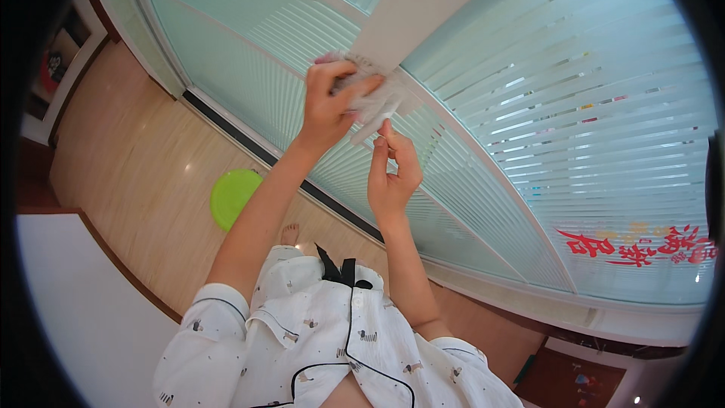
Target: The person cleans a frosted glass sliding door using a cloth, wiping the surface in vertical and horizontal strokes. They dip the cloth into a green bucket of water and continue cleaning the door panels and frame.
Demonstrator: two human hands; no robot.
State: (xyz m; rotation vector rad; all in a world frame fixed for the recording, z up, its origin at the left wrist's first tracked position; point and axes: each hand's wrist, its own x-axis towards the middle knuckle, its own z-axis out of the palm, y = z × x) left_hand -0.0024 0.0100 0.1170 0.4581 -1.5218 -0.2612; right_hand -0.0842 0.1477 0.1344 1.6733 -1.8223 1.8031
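My left hand (331,102) grips a crumpled whitish cloth or plastic piece (374,93) with some pink at its edges; it looks blurred, and its exact kind is unclear. Just below and to the right, my right hand (393,164) pinches the lower end of a thin white strip (371,127) between thumb and forefinger. Both hands are raised before a ribbed glass sliding door (481,124) with a pale frame (419,11). Whether the cloth touches the frame cannot be told.
A round green stool or lid (235,198) is on the wood-look floor (141,181), left of my bare foot (290,234). A dark floor track (243,139) runs along the door. A white-topped surface (90,289) lies at lower left. Red lettering (623,246) marks the glass at right.
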